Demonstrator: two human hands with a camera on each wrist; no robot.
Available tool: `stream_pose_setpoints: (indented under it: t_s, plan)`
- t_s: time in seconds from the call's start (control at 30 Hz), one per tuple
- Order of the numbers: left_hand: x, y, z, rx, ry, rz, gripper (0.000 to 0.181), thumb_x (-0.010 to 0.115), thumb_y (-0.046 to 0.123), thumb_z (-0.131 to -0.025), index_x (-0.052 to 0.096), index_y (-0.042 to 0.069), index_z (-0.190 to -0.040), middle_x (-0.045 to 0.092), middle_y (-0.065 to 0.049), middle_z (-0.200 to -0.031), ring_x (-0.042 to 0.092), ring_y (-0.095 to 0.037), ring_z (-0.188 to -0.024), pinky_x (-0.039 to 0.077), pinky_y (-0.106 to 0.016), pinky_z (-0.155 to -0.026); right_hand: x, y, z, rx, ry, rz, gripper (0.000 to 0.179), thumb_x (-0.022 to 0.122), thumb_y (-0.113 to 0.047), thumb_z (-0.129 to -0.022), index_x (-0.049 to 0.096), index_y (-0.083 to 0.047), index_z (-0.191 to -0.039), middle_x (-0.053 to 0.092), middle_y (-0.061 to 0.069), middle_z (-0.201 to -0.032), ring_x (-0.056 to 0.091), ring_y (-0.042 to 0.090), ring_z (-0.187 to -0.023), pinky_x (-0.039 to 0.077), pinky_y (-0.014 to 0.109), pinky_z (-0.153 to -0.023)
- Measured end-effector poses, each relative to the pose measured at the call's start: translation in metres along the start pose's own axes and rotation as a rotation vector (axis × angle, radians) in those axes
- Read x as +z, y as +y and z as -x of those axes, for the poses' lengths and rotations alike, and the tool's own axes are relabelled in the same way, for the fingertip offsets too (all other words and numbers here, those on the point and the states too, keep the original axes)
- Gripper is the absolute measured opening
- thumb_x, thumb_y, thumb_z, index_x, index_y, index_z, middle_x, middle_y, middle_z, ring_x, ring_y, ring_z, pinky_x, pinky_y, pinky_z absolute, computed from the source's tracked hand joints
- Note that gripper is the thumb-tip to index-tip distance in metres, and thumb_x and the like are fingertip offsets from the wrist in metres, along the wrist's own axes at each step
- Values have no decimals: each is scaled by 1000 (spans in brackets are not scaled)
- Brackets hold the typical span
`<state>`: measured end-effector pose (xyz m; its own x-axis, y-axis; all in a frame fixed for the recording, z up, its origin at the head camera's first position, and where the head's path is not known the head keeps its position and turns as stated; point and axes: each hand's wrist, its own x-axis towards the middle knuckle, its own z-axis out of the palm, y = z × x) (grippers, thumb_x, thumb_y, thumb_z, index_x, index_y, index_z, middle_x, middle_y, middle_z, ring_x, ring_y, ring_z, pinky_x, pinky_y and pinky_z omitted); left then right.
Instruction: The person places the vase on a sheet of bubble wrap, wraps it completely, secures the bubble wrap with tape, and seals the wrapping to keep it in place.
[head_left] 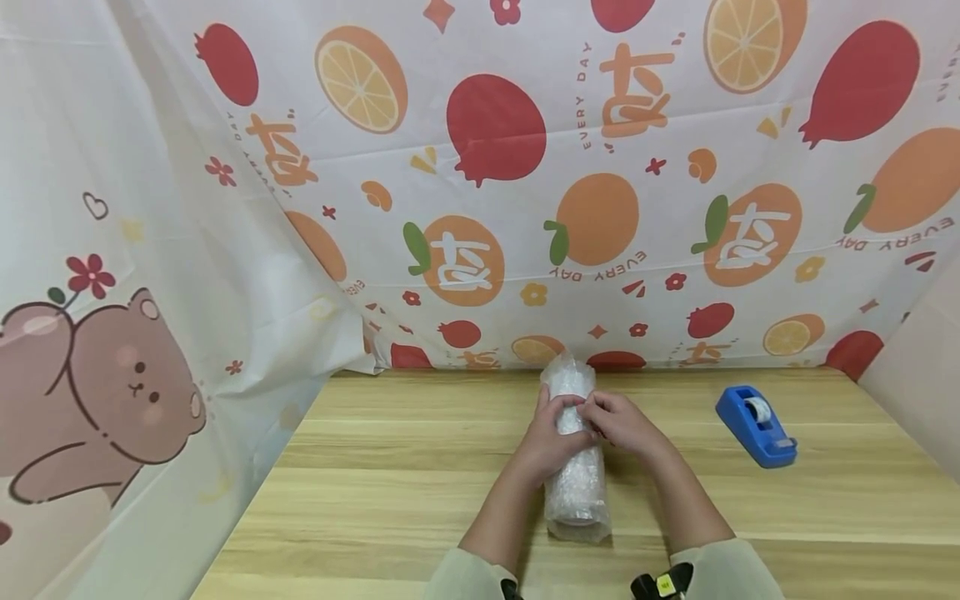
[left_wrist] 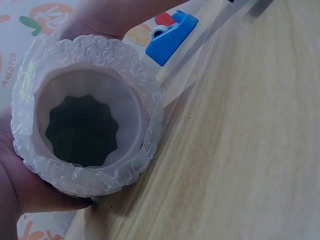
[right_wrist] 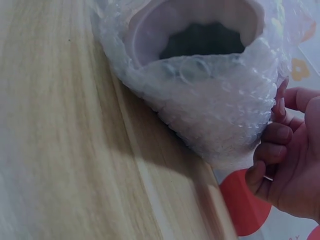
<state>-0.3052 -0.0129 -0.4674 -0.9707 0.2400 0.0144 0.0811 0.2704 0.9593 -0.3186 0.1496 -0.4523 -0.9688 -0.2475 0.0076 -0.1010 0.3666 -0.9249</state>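
Note:
A pale pink vase [left_wrist: 137,107] with a fluted inner wall lies on its side, wrapped in clear bubble wrap [head_left: 577,500]. Its open mouth faces the near edge of the table. My left hand [head_left: 551,437] grips the wrapped vase from the left, thumb and fingers curved around its upper side. On the other side, my right hand [head_left: 622,423] pinches the bubble wrap near the far half with thumb and forefinger. In the right wrist view the other fingers [right_wrist: 272,150] of that hand are curled in beside the wrap.
A blue tape dispenser [head_left: 757,427] with a roll of tape stands to the right on the wooden table [head_left: 390,500]. A fruit-printed cloth [head_left: 495,125] hangs along the table's back edge, and a bear-printed cloth [head_left: 135,375] hangs on the left.

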Motion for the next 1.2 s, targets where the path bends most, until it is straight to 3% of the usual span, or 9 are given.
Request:
stream_pose_setpoints:
  t_s: [0.27,0.5,0.63,0.83,1.03,1.2]
  plan:
    - [0,1,-1,-7,4,-11,41,79,34,-78,62,36,-115,-6,-6,-166,12,-48,-147,22,-67,-111,3,3,-2,17,62,92,28,61,-26,-94,54,-8,-74,49,0,-66,46,15,-66,38,26,-58]
    - [0,3,-1,-4,3,-14,43,79,35,-78,61,36,-117,-5,-6,-166,14,-47,-147,26,-65,-110,3,3,-1,103,115,119,34,65,-36,-91,56,-9,-71,47,-1,-65,45,16,-67,37,28,-59]
    - [0,1,-2,0,1,-16,45,79,39,-79,61,35,-119,-6,-6,-166,11,-46,-148,21,-66,-112,4,6,-1,142,134,86,38,68,-38,-89,54,-10,-67,42,-3,-61,42,14,-63,35,27,-56]
    - [-2,-2,0,-8,1,3,47,80,38,-79,60,33,-122,-5,-6,-166,11,-44,-148,22,-66,-112,6,16,0,196,87,-18,44,69,-45,-88,54,-13,-63,43,-4,-57,42,13,-59,36,27,-54]
    - [-3,-1,-1,-6,-11,24,50,80,35,-80,60,29,-126,-6,-6,-166,9,-44,-149,21,-66,-112,6,25,0,272,38,-118,47,66,-57,-87,57,-14,-70,49,-3,-62,45,12,-59,37,26,-53]
    - [-2,-2,-2,-9,-15,27,50,80,36,-80,60,30,-125,-6,-6,-166,7,-44,-149,21,-66,-112,5,29,3,258,-4,-176,46,61,-57,-90,55,-13,-77,51,-1,-66,46,13,-58,38,26,-53]
